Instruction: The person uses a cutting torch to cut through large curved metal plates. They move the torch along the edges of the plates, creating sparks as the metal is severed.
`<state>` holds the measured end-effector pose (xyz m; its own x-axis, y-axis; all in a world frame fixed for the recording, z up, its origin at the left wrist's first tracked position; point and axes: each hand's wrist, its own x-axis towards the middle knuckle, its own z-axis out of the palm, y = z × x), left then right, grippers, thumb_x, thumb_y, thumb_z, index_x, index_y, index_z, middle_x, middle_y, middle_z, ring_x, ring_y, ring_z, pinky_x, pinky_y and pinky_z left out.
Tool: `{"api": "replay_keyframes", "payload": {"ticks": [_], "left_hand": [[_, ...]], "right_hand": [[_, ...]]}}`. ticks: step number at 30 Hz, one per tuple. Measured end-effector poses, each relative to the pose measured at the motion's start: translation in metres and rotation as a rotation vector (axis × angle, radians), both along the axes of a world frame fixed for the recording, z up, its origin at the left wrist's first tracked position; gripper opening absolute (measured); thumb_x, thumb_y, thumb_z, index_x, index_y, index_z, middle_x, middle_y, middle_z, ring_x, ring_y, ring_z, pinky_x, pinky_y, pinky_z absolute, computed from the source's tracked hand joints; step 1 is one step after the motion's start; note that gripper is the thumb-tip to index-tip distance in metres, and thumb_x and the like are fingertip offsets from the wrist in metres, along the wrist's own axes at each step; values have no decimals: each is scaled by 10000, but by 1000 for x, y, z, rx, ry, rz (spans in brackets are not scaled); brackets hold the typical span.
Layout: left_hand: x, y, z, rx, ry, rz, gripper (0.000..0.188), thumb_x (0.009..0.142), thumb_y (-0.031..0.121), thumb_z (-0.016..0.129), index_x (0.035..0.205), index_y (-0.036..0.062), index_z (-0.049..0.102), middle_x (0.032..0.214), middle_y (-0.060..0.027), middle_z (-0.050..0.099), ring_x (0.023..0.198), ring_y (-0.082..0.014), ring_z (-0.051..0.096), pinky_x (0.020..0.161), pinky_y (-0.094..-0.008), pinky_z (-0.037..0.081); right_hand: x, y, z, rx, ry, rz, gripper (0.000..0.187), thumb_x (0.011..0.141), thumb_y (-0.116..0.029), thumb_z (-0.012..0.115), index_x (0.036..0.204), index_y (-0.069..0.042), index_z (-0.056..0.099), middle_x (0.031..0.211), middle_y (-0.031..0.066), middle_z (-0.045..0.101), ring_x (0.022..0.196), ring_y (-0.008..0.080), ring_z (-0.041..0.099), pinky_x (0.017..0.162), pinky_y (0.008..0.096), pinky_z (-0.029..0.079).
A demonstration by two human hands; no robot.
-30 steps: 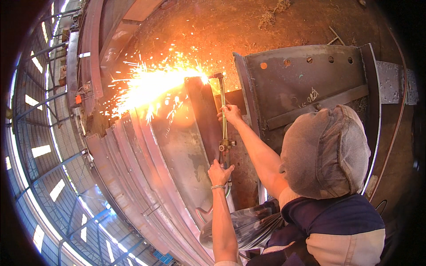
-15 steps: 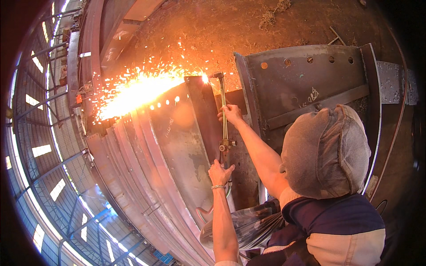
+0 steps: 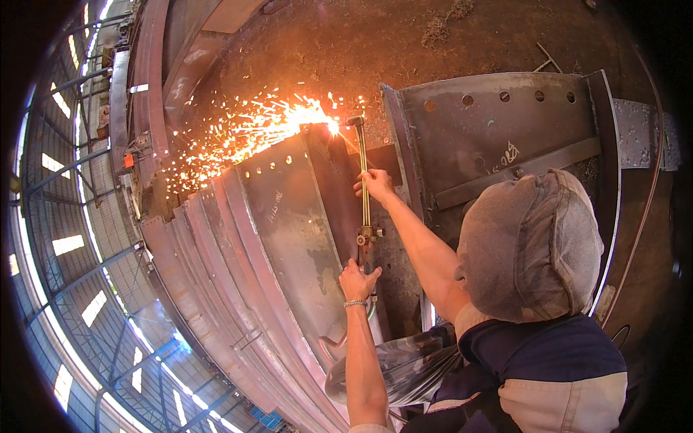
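Neither my left hand nor my right hand can be made out in the head view. A person in a grey cap (image 3: pixel 530 249) leans in from the right, close in front of me. One bare arm, joined to that person's shoulder, ends in a hand (image 3: pixel 375 185) wrapped round the brass tubes of a cutting torch (image 3: pixel 365 209). Lower down, a hand with a bracelet (image 3: pixel 356 280) is at the torch's handle; its arm leaves at the lower edge and seems to be the same person's. The torch head meets a steel beam (image 3: pixel 281 191), where bright sparks (image 3: pixel 267 130) spray left.
Right of the torch lies a steel piece with a row of holes (image 3: pixel 516 119). Ridged steel sections (image 3: pixel 224 249) stretch along the left. A hose (image 3: pixel 655 166) curves down the right side. A T-shaped bar (image 3: pixel 548 59) rests on the brown ground (image 3: pixel 325 50).
The spark spray has shrunk and dimmed, so the beam's far edge shows more clearly. The torch and both hands on it hold nearly the same place.
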<state>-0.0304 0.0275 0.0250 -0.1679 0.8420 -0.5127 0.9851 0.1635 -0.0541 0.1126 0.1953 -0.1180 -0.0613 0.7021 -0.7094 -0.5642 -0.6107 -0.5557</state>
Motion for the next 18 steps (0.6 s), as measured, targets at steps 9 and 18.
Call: {"api": "replay_keyframes", "payload": {"ticks": [9,18], "left_hand": [[0,0,1,-9,-2,20,610,654,438,832,947,-28,570,887,-227,694,873,-405,665,812,-482,499],[2,0,2,5,-14,15,584,650,420,841,917,-27,576,859,-224,692,837,-405,666,780,-478,512]], "right_hand": [[1,0,-1,16,0,41,265,1026,-155,457,1050,25,649,827,136,741,662,199,727,655,326,582],[2,-1,0,10,23,26,250,1015,-166,498,1020,22,663,819,133,740,667,200,728,649,327,582]]}}
